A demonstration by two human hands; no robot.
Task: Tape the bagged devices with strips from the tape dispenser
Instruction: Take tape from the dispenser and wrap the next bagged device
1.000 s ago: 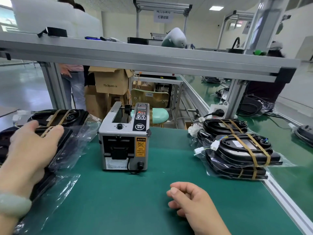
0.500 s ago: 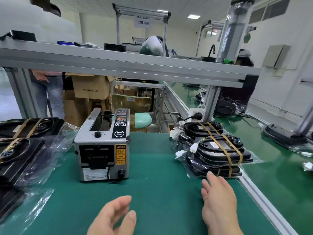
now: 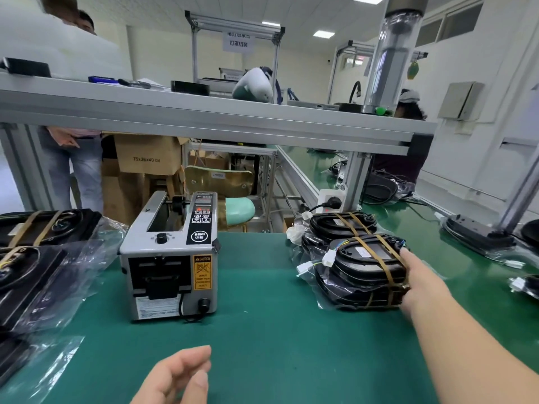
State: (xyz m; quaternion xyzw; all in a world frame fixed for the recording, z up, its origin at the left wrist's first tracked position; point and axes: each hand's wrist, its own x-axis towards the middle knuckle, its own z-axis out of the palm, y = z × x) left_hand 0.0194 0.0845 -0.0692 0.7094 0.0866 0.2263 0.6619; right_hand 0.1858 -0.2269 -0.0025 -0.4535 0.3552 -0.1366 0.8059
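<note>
A grey tape dispenser [image 3: 170, 258] stands on the green mat [image 3: 262, 330], left of centre. To its right lies a stack of black devices in clear bags [image 3: 361, 269], bound with brown tape strips. My right hand [image 3: 420, 275] reaches out and touches the stack's right side, fingers fairly straight along it. My left hand [image 3: 178, 377] hovers low over the mat near the front edge, fingers loosely curved, holding nothing. More bagged black devices [image 3: 32, 258] lie at the left.
A grey aluminium shelf rail [image 3: 204, 118] crosses overhead. Behind the bench stand cardboard boxes [image 3: 145, 153] and a mint stool [image 3: 239, 209]. A person in jeans [image 3: 75, 170] stands at the back left. Black lamp bases [image 3: 478, 237] sit on the green conveyor at the right.
My right hand has moved forward and right from the mat to the side of the taped stack. My left hand stays low in front. The view has shifted slightly.
</note>
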